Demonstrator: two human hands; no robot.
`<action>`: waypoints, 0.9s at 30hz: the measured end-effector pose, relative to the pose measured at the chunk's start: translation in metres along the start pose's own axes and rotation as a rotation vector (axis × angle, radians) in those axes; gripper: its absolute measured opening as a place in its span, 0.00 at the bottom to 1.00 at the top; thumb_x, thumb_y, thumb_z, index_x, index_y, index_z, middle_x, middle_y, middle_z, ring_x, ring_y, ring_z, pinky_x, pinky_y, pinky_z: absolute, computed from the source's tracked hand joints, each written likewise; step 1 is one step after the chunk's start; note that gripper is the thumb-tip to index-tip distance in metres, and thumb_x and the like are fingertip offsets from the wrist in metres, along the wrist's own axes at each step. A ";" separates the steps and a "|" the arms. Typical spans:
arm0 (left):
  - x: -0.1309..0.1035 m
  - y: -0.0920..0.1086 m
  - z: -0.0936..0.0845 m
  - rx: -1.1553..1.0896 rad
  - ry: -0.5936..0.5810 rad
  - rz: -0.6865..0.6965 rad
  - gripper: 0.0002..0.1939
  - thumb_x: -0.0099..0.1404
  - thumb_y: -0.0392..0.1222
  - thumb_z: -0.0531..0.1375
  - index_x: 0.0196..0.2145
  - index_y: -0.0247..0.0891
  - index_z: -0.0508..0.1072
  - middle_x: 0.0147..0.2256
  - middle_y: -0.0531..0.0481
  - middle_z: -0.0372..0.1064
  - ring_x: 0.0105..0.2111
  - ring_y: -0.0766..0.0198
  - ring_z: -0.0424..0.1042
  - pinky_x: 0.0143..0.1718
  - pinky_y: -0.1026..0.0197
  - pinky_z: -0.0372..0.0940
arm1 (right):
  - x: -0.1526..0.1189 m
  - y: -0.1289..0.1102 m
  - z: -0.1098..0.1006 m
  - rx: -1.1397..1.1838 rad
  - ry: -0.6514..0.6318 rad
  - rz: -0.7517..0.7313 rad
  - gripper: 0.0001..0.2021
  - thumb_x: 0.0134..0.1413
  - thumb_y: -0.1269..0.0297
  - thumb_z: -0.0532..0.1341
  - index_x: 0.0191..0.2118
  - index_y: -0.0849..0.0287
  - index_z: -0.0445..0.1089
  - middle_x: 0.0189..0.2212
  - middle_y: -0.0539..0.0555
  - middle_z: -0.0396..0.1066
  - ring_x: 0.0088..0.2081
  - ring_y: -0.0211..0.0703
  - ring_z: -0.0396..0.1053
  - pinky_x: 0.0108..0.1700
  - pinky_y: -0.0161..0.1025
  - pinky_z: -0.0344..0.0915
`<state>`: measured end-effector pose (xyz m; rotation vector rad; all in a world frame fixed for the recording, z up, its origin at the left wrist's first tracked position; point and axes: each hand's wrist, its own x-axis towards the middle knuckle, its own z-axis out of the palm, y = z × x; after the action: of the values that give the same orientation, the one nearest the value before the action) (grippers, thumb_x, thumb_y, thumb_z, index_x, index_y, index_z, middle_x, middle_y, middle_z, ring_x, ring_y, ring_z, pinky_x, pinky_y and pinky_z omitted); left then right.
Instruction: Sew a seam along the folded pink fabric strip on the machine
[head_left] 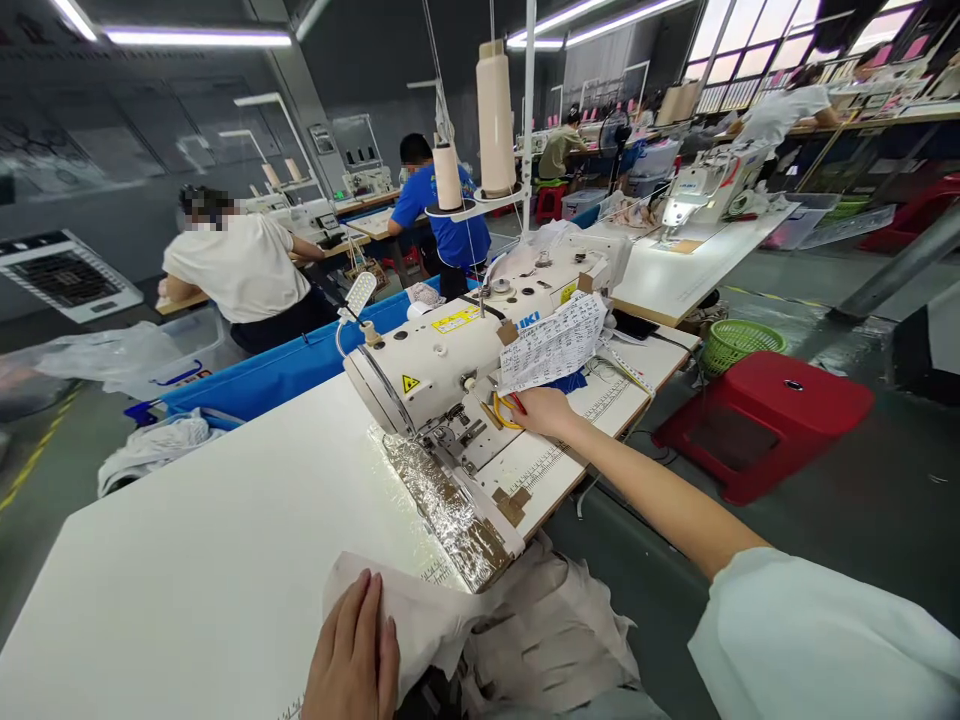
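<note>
At the near edge of the white table [187, 580], I have the left hand [352, 640] flat, fingers together, on pale cloth [427, 620] whose overhang could drag it off, while the right hand [546, 412] meets yellow-handled scissors [498, 410], pinching or not I cannot tell.
</note>
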<state>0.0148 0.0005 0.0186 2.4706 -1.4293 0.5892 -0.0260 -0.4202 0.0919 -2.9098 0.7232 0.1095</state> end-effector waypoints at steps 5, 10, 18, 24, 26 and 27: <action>0.001 0.007 -0.003 -0.031 0.071 -0.055 0.29 0.72 0.42 0.49 0.68 0.42 0.47 0.58 0.40 0.61 0.54 0.48 0.64 0.51 0.46 0.66 | -0.003 -0.007 -0.002 0.000 -0.029 -0.097 0.12 0.62 0.61 0.56 0.45 0.62 0.71 0.35 0.57 0.75 0.34 0.44 0.70 0.29 0.33 0.54; 0.003 0.011 -0.009 -0.036 0.054 -0.108 0.27 0.72 0.43 0.50 0.66 0.42 0.52 0.58 0.40 0.61 0.54 0.47 0.64 0.49 0.46 0.66 | 0.003 -0.013 0.001 -0.076 0.054 0.020 0.14 0.64 0.68 0.51 0.47 0.67 0.70 0.41 0.66 0.74 0.42 0.52 0.71 0.36 0.36 0.60; 0.004 0.013 -0.010 -0.066 0.037 -0.163 0.23 0.72 0.45 0.49 0.62 0.36 0.57 0.56 0.38 0.62 0.54 0.46 0.64 0.51 0.44 0.66 | 0.020 -0.050 -0.009 -0.135 0.038 -0.065 0.19 0.68 0.59 0.50 0.48 0.67 0.72 0.46 0.68 0.72 0.48 0.54 0.71 0.44 0.39 0.65; 0.006 0.017 -0.016 -0.079 0.042 -0.188 0.21 0.72 0.44 0.50 0.59 0.34 0.62 0.56 0.36 0.63 0.54 0.46 0.64 0.53 0.44 0.65 | 0.041 -0.085 -0.023 -0.201 -0.129 -0.065 0.13 0.56 0.72 0.59 0.45 0.72 0.74 0.45 0.72 0.73 0.47 0.60 0.72 0.44 0.45 0.68; 0.006 0.018 -0.017 -0.075 0.035 -0.185 0.21 0.72 0.44 0.51 0.59 0.33 0.62 0.56 0.36 0.63 0.55 0.46 0.64 0.53 0.44 0.65 | 0.042 -0.095 -0.024 -0.218 -0.148 -0.071 0.13 0.53 0.76 0.59 0.44 0.72 0.75 0.43 0.71 0.74 0.47 0.60 0.72 0.44 0.45 0.68; 0.007 0.019 -0.017 -0.073 0.028 -0.187 0.21 0.72 0.43 0.51 0.59 0.33 0.62 0.56 0.36 0.63 0.55 0.46 0.64 0.54 0.44 0.65 | 0.041 -0.098 -0.024 -0.223 -0.141 -0.073 0.13 0.53 0.77 0.58 0.44 0.73 0.74 0.43 0.71 0.74 0.47 0.60 0.72 0.44 0.44 0.68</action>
<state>-0.0023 -0.0072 0.0367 2.4915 -1.1713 0.5208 0.0568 -0.3567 0.1230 -3.0931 0.6174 0.4076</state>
